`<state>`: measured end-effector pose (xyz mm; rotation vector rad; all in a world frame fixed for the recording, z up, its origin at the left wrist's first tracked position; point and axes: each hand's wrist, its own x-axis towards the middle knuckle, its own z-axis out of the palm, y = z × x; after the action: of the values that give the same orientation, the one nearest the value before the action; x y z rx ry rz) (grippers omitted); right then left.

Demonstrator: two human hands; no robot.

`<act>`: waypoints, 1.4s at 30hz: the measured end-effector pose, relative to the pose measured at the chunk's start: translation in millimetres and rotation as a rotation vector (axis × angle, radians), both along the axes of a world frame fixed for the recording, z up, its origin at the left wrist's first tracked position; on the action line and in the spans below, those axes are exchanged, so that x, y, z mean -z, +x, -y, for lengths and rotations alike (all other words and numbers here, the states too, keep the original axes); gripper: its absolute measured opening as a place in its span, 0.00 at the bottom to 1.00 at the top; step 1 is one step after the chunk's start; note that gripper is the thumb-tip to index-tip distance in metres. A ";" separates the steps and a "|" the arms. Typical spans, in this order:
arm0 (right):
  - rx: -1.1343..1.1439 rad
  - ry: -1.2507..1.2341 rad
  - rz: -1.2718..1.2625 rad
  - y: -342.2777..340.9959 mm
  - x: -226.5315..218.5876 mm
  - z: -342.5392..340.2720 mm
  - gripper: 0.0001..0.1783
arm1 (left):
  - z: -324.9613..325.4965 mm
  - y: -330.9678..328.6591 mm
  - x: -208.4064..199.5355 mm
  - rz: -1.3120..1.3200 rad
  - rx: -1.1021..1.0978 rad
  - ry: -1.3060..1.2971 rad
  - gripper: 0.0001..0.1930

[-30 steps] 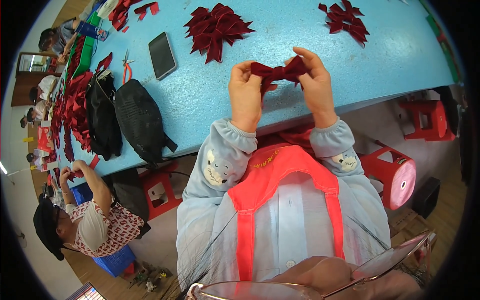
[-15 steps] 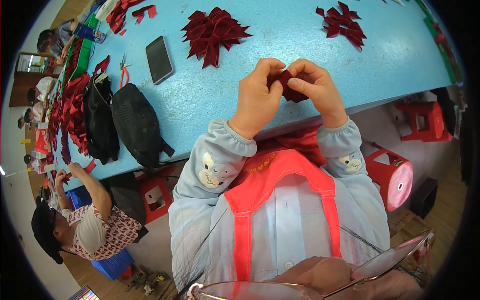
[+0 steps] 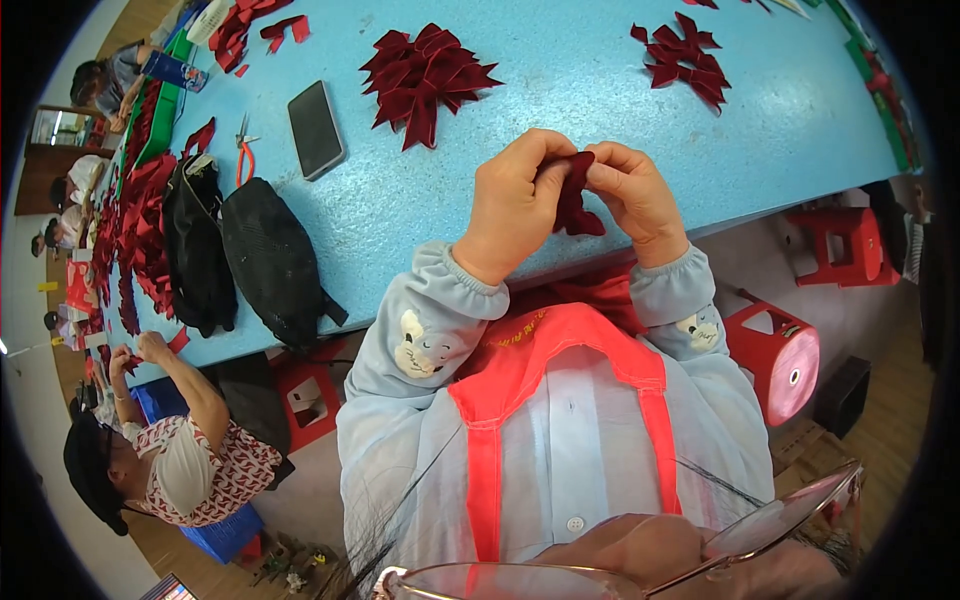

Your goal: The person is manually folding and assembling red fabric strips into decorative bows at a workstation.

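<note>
The dark red bow (image 3: 577,205), first spread sideways, now hangs upright at upper centre of the frame, with the left hand (image 3: 515,205) and right hand (image 3: 640,200) closer together.

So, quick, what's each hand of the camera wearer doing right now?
Left hand: closed, pinching dark red velvet fabric between thumb and fingers.
Right hand: closed, pinching the same fabric.

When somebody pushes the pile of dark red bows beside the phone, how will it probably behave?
The pile of dark red bows would probably spread rather than roll, since its flat pieces seem to overlap loosely. It should be light and bendable, as the loops and pointed tails look like thin cloth. Its matte, velvety surface may slide less easily.
</note>
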<state>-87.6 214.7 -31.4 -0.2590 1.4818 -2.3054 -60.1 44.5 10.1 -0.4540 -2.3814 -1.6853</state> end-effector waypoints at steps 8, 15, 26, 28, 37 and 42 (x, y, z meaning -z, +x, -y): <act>0.057 -0.289 0.137 -2.7 -7.0 7.6 0.05 | 2.4 -11.8 3.7 -0.387 -0.165 -0.096 0.04; 0.151 -0.064 -0.055 -5.1 0.9 11.2 0.04 | -3.7 -3.3 1.7 -0.059 -0.163 0.014 0.05; 0.257 -0.283 -0.053 -4.4 7.0 22.3 0.09 | -6.9 -8.7 16.1 -0.156 -0.192 -0.005 0.05; 0.255 -0.287 -0.069 -3.8 6.4 22.1 0.10 | -6.9 -8.4 16.0 -0.137 -0.179 0.020 0.05; 0.168 -0.153 -0.129 -6.4 -1.5 20.3 0.16 | 5.7 -12.7 11.8 0.036 -0.068 0.031 0.05; 0.138 -0.164 -0.154 -7.9 4.1 18.0 0.15 | 4.3 -13.2 10.7 -0.126 -0.074 -0.106 0.04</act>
<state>-95.5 196.7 -35.5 -0.3989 1.4219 -2.5738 -73.3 40.2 -0.6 -0.4680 -2.3728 -1.4602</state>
